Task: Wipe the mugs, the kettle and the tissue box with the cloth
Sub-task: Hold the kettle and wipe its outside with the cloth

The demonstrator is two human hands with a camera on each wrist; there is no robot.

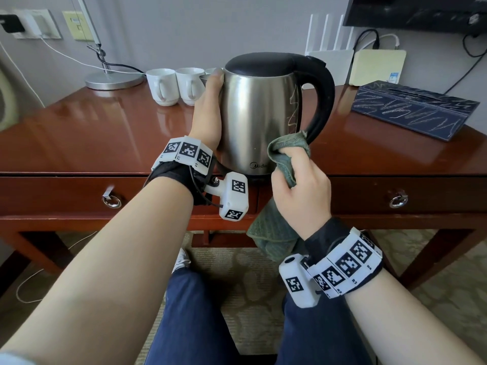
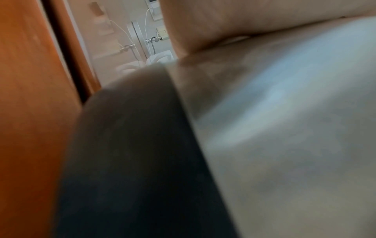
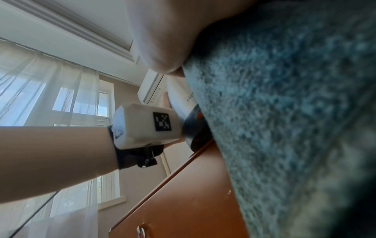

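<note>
A steel kettle (image 1: 261, 111) with a black lid and handle stands at the desk's front edge. My left hand (image 1: 208, 111) grips its left side, thumb up by the lid rim. My right hand (image 1: 297, 180) holds a green cloth (image 1: 286, 154) bunched against the kettle's lower right, near the handle's base; the cloth's tail hangs below the desk edge. Three white mugs (image 1: 172, 85) stand behind the kettle to the left. A dark blue tissue box (image 1: 413, 109) lies at the right. The left wrist view shows blurred kettle steel (image 2: 284, 128); the right wrist view is filled with cloth (image 3: 284, 120).
A lamp base (image 1: 113, 80) with its cable sits at the back left of the wooden desk (image 1: 92, 133). A white router (image 1: 329, 59) and a cream box (image 1: 376, 67) stand against the wall. Two drawers with ring pulls (image 1: 112, 200) face my knees.
</note>
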